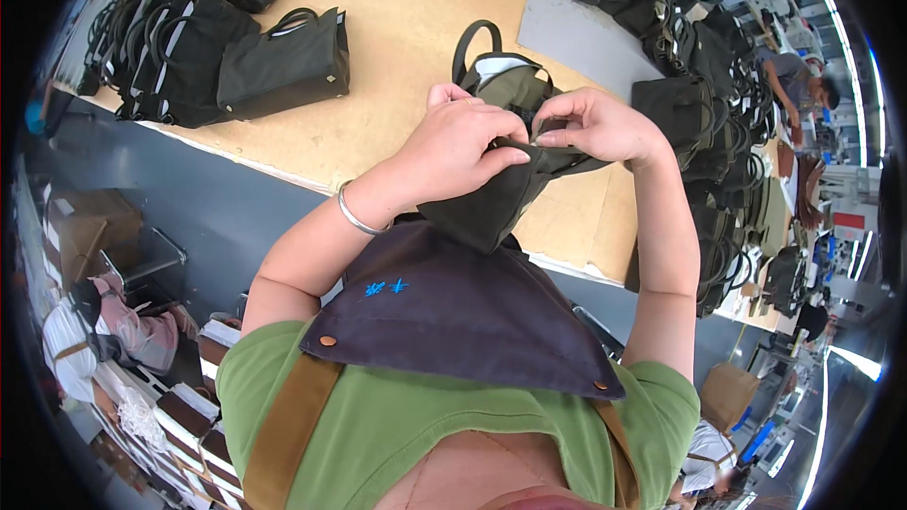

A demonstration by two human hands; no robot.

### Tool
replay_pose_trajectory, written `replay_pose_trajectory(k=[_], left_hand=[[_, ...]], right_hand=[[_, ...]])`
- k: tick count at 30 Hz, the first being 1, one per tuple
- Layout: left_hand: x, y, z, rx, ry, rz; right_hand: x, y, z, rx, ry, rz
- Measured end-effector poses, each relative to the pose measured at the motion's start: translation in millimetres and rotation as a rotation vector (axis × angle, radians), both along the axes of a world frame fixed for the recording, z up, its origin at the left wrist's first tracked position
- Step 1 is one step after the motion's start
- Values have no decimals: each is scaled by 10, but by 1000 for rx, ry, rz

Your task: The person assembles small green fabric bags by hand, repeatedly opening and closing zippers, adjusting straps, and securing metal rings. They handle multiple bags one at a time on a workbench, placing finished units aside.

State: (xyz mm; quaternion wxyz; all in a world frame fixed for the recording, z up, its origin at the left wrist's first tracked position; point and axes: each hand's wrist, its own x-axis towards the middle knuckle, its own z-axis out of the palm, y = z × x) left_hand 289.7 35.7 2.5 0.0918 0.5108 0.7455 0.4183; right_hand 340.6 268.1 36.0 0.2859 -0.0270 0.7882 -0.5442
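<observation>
A dark olive handbag is tilted at the table's near edge, against my apron. Its lighter green inside and one black looped handle show beyond my hands. My left hand grips the bag's upper edge, thumb on the near side and fingers curled over. Close beside those fingertips, my right hand has thumb and forefinger brought together at the same edge. Whatever the right fingers pinch there is too small to make out.
Dark handbags stand in a group on the table at the left, one bag nearest. More bags crowd the right side. A grey sheet lies at the back. Beyond, a co-worker leans at the far right. A brown box sits lower left.
</observation>
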Motion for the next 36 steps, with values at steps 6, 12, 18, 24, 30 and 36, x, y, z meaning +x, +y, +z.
replay_pose_trajectory(k=[6,12,18,24,30,36], left_hand=[[-7,59,13,-51,-68,14],[0,106,-149,147,5,-43],[-77,103,-5,-97,-68,-159],[-39,140,-20,-72,-82,-107],[-20,152,-101,-14,-79,-48],[-23,154,-58,-54,-85,-78]], right_hand=[[40,147,-79,24,136,79],[-9,4,17,-68,30,23],[-31,140,-110,13,22,50],[-83,44,145,201,-175,113],[-18,38,17,17,-18,51],[35,20,20,-7,67,78]])
